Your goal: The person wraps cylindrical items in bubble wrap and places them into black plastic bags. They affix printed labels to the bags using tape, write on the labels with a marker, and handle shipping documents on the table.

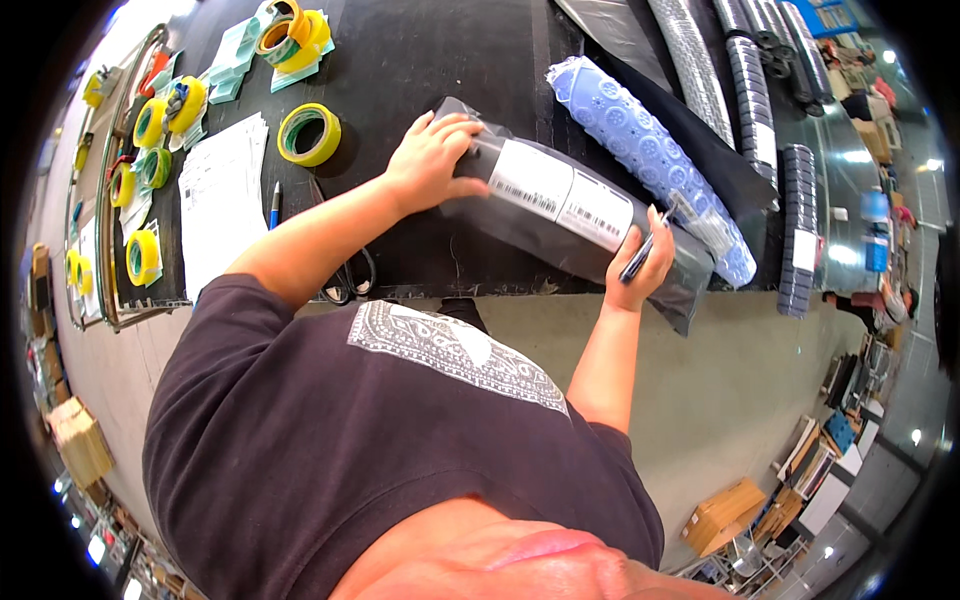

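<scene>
A long package in dark grey plastic (545, 240) with white printed labels (560, 195) lies slanted in front of me at the table's near edge. My left hand (430, 165) grips its far left end, fingers over the top and thumb on the side near the label. At the other end, my right hand (645, 265) holds the package's near side. A slim dark pen (632, 264) is also held in that hand. Beyond the package rests a light blue patterned roll (640, 140) in clear wrap, close to my right hand.
Left on the black table (400, 60) are a yellow tape roll (309, 135), white paper sheets (222, 195), a blue pen (275, 205) and scissors (352, 275). More tape rolls (150, 125) sit further left. Several wrapped dark rolls (797, 230) lie at the right.
</scene>
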`<state>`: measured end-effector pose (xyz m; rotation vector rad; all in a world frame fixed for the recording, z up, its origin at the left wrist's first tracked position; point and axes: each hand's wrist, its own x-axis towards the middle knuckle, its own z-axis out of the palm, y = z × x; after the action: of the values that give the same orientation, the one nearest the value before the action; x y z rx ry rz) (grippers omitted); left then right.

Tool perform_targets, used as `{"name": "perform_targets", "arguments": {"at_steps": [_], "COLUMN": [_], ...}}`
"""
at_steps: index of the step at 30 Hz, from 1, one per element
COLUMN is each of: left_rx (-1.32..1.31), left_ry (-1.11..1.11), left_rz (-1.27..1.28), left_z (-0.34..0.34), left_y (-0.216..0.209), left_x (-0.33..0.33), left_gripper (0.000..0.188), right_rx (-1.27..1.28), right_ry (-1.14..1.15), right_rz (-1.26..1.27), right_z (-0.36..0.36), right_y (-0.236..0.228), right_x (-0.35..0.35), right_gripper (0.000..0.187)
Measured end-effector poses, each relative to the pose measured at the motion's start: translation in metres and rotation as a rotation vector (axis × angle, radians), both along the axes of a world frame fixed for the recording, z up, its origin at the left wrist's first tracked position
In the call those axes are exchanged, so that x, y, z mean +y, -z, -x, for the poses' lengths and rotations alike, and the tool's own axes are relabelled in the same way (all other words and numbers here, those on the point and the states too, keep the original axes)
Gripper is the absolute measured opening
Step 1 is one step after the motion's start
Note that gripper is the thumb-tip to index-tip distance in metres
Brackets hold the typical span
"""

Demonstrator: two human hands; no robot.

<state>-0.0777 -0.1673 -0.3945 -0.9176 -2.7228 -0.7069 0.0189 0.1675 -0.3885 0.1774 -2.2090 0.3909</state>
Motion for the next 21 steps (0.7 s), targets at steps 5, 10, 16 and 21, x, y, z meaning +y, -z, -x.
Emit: {"name": "perform_targets", "arguments": {"at_steps": [5, 10, 16, 21], "left_rx": [0.097, 0.11, 0.048, 0.04], "left_ry": [0.022, -0.055, -0.214, -0.214], "left_rz": [-0.017, -0.044, -0.028, -0.086], "left_z": [-0.047, -0.076, -0.102, -0.077], "left_y": [-0.009, -0.008, -0.011, -0.038], "left_x": [-0.012, -0.016, -0.047, -0.048], "left_gripper": [0.05, 0.047, 0.055, 0.061], "right_rx": [-0.025, -0.043, -0.1, -0.141], "right_ry": [-0.075, -0.179, -0.315, -0.25], "right_rz": [-0.085, -0.088, -0.095, -0.135], "right_z": [-0.022, -0.026, -0.013, 0.023], "right_y": [0.024, 0.027, 0.023, 0.013], "right_x": [0.005, 0.006, -0.023, -0.049], "right_gripper": [0.034, 0.033, 0.032, 0.042]}}
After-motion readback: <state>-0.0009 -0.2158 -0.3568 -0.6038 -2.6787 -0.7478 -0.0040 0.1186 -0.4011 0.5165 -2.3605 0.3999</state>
